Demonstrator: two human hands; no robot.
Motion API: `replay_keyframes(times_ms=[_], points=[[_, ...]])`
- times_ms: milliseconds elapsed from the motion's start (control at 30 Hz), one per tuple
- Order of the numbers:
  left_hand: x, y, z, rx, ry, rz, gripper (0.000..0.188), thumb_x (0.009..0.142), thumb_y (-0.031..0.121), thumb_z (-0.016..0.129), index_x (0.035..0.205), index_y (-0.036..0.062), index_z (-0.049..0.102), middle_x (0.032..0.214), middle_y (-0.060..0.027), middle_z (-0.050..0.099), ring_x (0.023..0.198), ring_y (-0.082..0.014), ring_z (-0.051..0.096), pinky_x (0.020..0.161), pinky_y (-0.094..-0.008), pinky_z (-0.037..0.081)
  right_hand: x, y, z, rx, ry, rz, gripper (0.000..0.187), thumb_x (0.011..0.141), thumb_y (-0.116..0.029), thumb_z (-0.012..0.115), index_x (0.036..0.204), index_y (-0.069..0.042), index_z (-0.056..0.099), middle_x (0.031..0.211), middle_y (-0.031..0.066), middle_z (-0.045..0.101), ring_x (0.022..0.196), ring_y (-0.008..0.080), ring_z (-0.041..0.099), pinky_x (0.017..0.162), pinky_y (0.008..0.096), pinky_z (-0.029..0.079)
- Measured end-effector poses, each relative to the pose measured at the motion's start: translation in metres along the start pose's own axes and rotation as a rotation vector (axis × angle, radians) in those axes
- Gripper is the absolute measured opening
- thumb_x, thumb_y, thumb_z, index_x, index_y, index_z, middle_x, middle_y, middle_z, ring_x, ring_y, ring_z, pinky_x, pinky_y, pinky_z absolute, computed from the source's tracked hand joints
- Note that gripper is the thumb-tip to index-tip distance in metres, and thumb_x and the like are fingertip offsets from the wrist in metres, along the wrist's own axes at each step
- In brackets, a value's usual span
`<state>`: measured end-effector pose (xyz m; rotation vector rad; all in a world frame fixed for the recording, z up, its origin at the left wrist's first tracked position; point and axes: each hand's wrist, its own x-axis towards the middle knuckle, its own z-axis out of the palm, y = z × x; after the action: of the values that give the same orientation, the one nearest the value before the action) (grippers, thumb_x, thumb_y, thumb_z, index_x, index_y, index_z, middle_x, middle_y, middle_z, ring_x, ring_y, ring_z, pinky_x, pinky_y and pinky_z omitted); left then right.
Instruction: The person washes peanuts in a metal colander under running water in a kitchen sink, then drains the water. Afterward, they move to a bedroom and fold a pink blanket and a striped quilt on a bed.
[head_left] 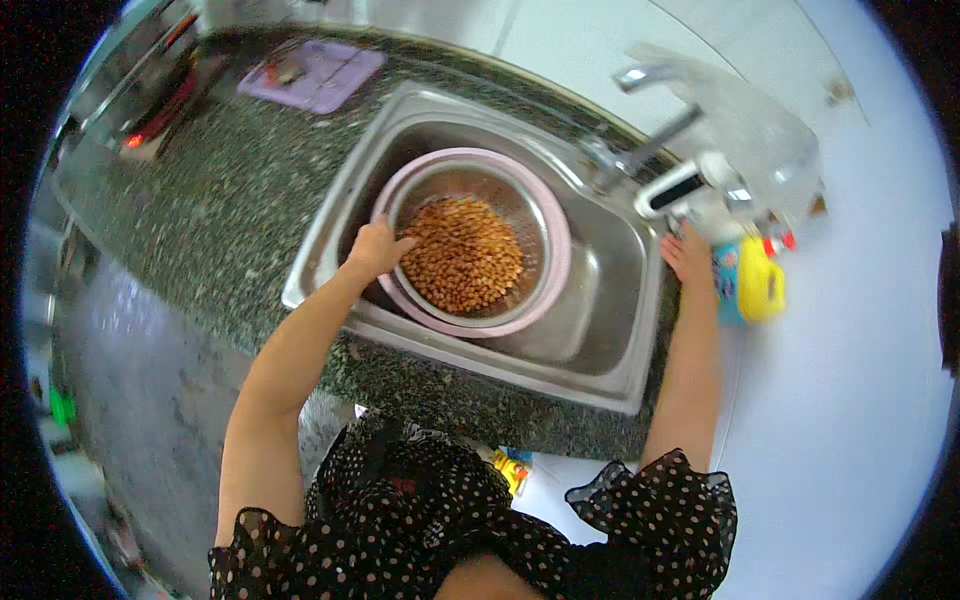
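Observation:
In the sink [600,320] sits a pink basin [557,235] with a round stainless steel bowl [535,215] nested inside it. The bowl is partly filled with small brown beans or nuts [465,255]; their exact kind is too small to make out. My left hand [377,248] grips the bowl's left edge, its thumb over the rim on the inner side and its fingers hidden outside. Beyond the sink's right edge, my right hand [688,255] is stretched out with fingers apart, next to a white bottle [685,185] with a dark panel. Whether its fingertips touch anything there cannot be told.
A metal faucet [640,150] rises behind the sink. Against the right wall stands a yellow and blue jug [750,280] with a red cap. On the dark speckled counter [230,180] lie a purple tray [325,78] and, farther left, a stove-like appliance [150,110].

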<state>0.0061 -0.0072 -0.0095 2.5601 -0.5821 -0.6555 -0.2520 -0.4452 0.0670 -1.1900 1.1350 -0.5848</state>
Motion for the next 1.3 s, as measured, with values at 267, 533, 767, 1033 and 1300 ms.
replay_keyframes(times_ms=[267, 533, 767, 1033, 1300], points=[[-0.107, -0.016, -0.006, 0.002, 0.463, 0.43, 0.044, 0.067, 0.012, 0.066, 0.107, 0.0022, 0.05, 0.124, -0.0222, 0.039, 0.108, -0.0371, 0.044, 0.088, -0.0433, 0.039, 0.036, -0.019, -0.011, -0.621, -0.003, 0.051, 0.039, 0.078, -0.05, 0.058, 0.074, -0.013, 0.046, 0.058, 0.001, 0.054, 0.044, 0.0112, 0.049, 0.033, 0.0236, 0.029], [-0.145, -0.028, 0.002, 0.013, 0.51, 0.42, 0.026, 0.072, 0.011, 0.06, 0.097, 0.0055, 0.054, 0.117, -0.01, 0.047, 0.099, -0.0259, 0.05, 0.083, -0.0378, 0.038, 0.093, 0.058, -0.065, -1.869, 0.549, -1.13, 0.042, 0.083, -0.029, 0.052, 0.119, -0.008, 0.046, 0.068, 0.0141, 0.053, 0.067, 0.0251, 0.056, 0.058, 0.0371, 0.044], [-0.141, -0.033, -0.002, -0.008, 0.484, 0.467, 0.022, 0.072, 0.012, 0.06, 0.093, 0.0076, 0.057, 0.114, -0.0077, 0.05, 0.099, -0.0228, 0.051, 0.085, -0.0379, 0.035, 0.035, 0.037, -0.017, -1.716, 0.304, -0.768, 0.038, 0.085, -0.016, 0.044, 0.123, -0.009, 0.046, 0.089, 0.02, 0.057, 0.083, 0.0326, 0.056, 0.072, 0.0404, 0.045], [-0.143, -0.071, -0.037, -0.463, 0.349, 0.605, 0.026, 0.073, 0.006, 0.059, 0.099, 0.0069, 0.057, 0.116, -0.0125, 0.052, 0.102, -0.0293, 0.052, 0.084, -0.0378, 0.043, -0.205, 0.086, 0.062, -0.958, 0.186, -0.621, 0.029, 0.076, -0.013, 0.06, 0.101, 0.002, 0.056, 0.088, 0.0141, 0.055, 0.08, 0.0241, 0.054, 0.075, 0.034, 0.044], [-0.116, -0.178, -0.133, -0.335, 0.297, 0.744, 0.019, 0.076, 0.002, 0.057, 0.095, 0.004, 0.059, 0.104, -0.0122, 0.057, 0.062, -0.0214, 0.058, 0.054, -0.028, 0.047, -0.361, 0.201, 0.166, -0.833, 0.421, -0.864, 0.025, 0.074, -0.015, 0.062, 0.095, -0.002, 0.059, 0.104, 0.0161, 0.055, 0.099, 0.0337, 0.05, 0.09, 0.0414, 0.035]])
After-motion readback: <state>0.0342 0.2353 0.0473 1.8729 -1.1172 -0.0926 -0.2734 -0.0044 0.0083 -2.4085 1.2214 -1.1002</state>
